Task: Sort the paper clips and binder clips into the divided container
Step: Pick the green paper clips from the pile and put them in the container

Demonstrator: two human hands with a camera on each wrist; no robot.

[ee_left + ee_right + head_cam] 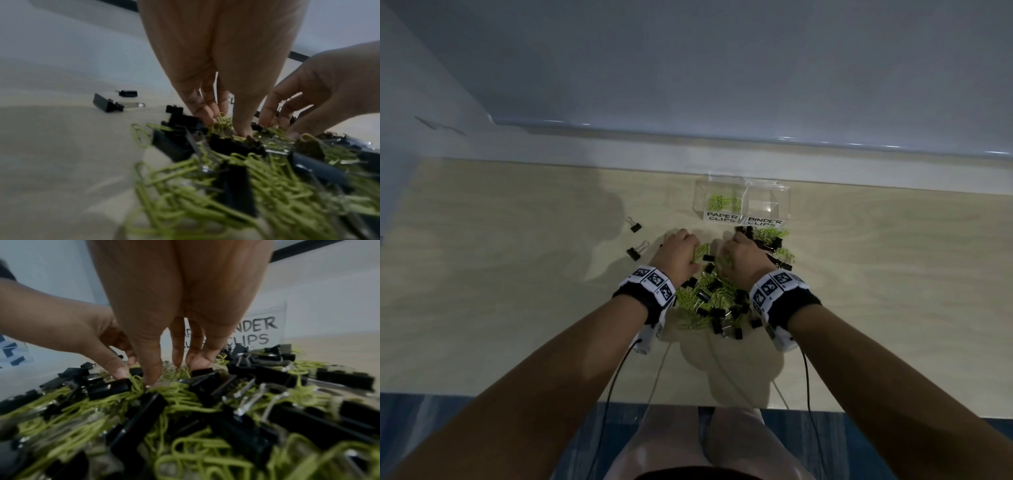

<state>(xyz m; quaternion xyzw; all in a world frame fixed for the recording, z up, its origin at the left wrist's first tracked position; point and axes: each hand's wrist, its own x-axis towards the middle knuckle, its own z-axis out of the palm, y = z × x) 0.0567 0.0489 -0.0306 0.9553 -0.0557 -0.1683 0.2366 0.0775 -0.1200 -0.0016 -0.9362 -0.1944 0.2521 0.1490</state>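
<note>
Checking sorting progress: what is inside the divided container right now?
The divided container holds green paper clips in the section labelled PAPER CLIPS. The BINDER CLIPS section looks empty; its labels hide a low front strip.

Bare forearms, no sleeves. Black fabric band round left wrist (635,297), topped by white plastic strip printed with square black-and-white coded markers (654,280). Same black band (796,301) and marker strip (774,286) on right wrist. White camera housing under each wrist (649,337), (784,339). Thin black cables (810,404) and pale cords (654,383) trailing back toward body. Light-coloured trousers (674,442).
</note>
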